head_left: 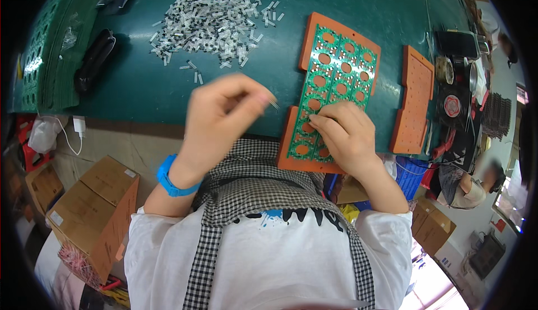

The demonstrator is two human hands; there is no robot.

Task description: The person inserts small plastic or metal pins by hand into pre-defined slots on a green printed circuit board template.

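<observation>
A green circuit board panel (330, 80) with rows of round holes lies in an orange tray (309, 35) in front of me, right of the middle. My right hand (346, 136) rests over its lower part, thumb and forefinger pinched together at the board; what they hold, if anything, is too small to make out. To the left of the panel, my left hand (224, 111) is raised and smeared by motion. Thin wire leads (273, 104) stick out from its pinched fingertips. Beyond it lies a heap of small slim clear-and-dark parts (210, 19), several scattered loose around its edge.
A second orange tray (416, 97) lies to the right, near a solder-like reel (451, 105) and tools. Stacked green panels (56, 52) and a black case (95, 61) stand at left. Cardboard boxes (92, 209) are on the floor. Another person (471, 189) sits at far right.
</observation>
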